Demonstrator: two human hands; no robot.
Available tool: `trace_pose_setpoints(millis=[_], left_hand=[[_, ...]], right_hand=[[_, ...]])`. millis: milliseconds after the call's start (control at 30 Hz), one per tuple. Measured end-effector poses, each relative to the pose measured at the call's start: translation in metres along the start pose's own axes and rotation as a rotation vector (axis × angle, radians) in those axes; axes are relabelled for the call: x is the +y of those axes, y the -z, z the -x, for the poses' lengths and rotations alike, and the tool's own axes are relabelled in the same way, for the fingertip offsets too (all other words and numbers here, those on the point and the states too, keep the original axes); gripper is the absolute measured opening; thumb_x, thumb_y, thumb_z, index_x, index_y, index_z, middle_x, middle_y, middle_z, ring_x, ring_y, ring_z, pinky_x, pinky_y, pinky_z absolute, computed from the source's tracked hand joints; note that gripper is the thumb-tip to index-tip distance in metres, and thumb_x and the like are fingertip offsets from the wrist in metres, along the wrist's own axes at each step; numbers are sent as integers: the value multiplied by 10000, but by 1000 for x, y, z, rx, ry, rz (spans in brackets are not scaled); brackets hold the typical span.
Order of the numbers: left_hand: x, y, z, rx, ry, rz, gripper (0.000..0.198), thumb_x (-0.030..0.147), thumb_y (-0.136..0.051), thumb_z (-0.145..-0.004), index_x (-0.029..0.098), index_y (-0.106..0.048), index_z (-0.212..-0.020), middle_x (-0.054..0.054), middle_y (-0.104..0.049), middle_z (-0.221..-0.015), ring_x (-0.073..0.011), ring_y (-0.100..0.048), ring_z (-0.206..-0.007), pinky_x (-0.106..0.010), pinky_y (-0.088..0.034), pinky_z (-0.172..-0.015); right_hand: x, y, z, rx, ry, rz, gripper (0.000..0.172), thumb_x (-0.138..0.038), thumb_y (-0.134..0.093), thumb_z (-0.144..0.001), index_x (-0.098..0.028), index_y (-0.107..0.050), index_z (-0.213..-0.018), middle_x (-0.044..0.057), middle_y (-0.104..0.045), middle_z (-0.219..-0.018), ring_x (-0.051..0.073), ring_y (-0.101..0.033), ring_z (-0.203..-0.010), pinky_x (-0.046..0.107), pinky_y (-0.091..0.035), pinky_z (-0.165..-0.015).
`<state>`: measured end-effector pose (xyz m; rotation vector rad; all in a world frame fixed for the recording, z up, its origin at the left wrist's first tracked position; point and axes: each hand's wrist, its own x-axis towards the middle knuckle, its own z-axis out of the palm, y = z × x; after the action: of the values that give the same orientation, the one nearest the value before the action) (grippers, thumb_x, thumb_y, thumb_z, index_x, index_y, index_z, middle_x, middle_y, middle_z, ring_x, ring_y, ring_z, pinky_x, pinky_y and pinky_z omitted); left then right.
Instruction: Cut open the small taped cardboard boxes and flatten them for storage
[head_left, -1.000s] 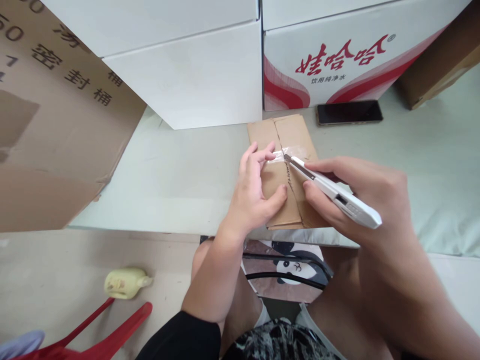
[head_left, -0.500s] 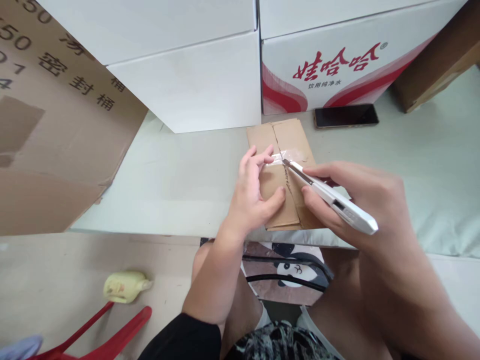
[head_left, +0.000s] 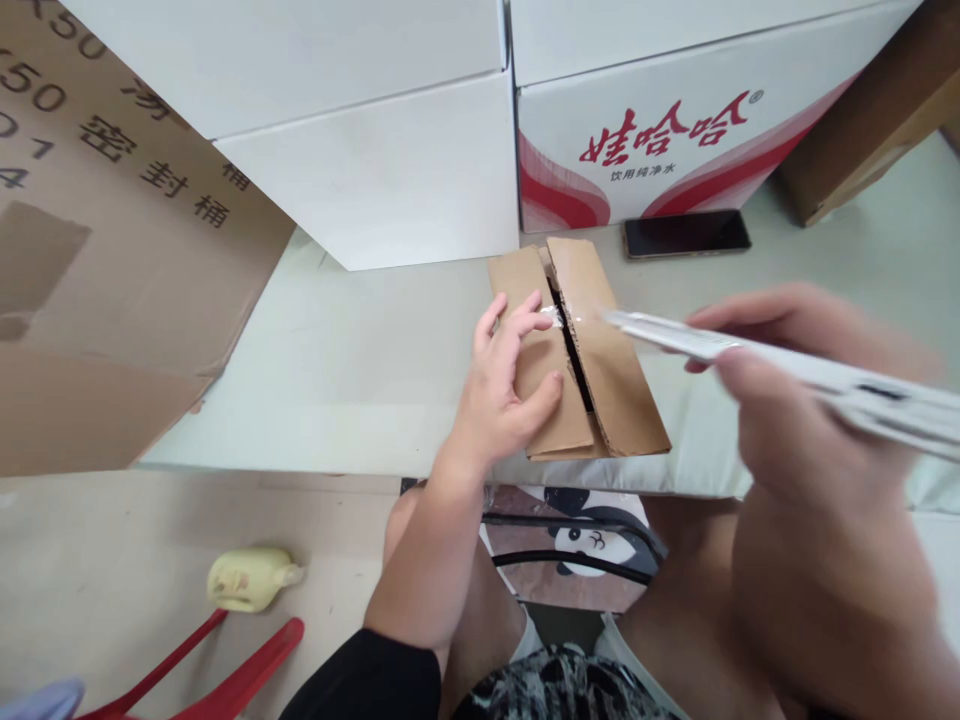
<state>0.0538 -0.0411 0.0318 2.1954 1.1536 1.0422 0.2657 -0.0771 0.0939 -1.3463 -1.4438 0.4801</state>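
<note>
A small brown cardboard box (head_left: 619,375) lies near the table's front edge, its top flaps parted along a dark gap. Clear tape, cut through, clings to both flaps. My left hand (head_left: 506,375) rests on the left flap with fingers spread, steadying the box. In my right hand (head_left: 802,400), somewhat blurred by motion, is a white utility knife (head_left: 847,385). Its tip points left and hangs just over the right flap. What lies inside the box is too dark to make out.
White cartons (head_left: 375,190) and a red-and-white carton (head_left: 667,150) stand along the back, with a black phone (head_left: 687,234) in front. A big brown carton (head_left: 112,300) fills the left. On the floor are a yellow bottle (head_left: 251,578) and a red frame (head_left: 240,670).
The knife has moved right, away from the seam, with my right hand. The box's flaps have come apart and the right one has lifted. My left hand stays in place.
</note>
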Motion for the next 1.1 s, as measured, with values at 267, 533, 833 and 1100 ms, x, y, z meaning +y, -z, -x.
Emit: trace_pose_setpoints(millis=[267, 533, 833, 1100], left_hand=[[-4, 5, -3, 18, -167, -70, 451, 544, -393, -1047, 259, -651, -1282, -124, -552, -1547, -277, -461, -1499, -572, -226, -1311], [-7, 7, -1, 4, -166, -89, 416, 544, -391, -1035, 259, -650, -1193, -121, -567, -1504, -291, -460, -1482, -581, -217, -1314], [-11, -2, 6, 11, -85, -128, 495, 614, -340, -1022, 274, -642, -1219, -90, -159, -1676, -363, -168, -1598, -620, -226, -1281], [-17, 0, 7, 199, -110, -133, 480, 650, -265, -1021, 265, -547, -1070, -123, -298, -1602, -351, -285, -1550, -593, -333, -1209]], right_hand=[[68, -5, -26, 365, 45, 194, 123, -184, -545, -733, -275, -563, -814, 27, -608, -801, 267, -686, -806, 484, -537, -816], [112, -26, -17, -592, -505, 717, 655, -463, -547, -861, -162, -548, -1443, 230, -599, -1300, 380, -668, -1104, 532, -526, -982], [39, 5, -8, -579, 59, 115, 674, -571, -651, -860, -266, -522, -1447, 142, -497, -1510, 337, -499, -1436, 531, -475, -1162], [21, 5, 0, -594, 271, 205, 560, -219, -625, -829, -232, -585, -1387, 157, -530, -1507, 342, -556, -1392, 511, -571, -1059]])
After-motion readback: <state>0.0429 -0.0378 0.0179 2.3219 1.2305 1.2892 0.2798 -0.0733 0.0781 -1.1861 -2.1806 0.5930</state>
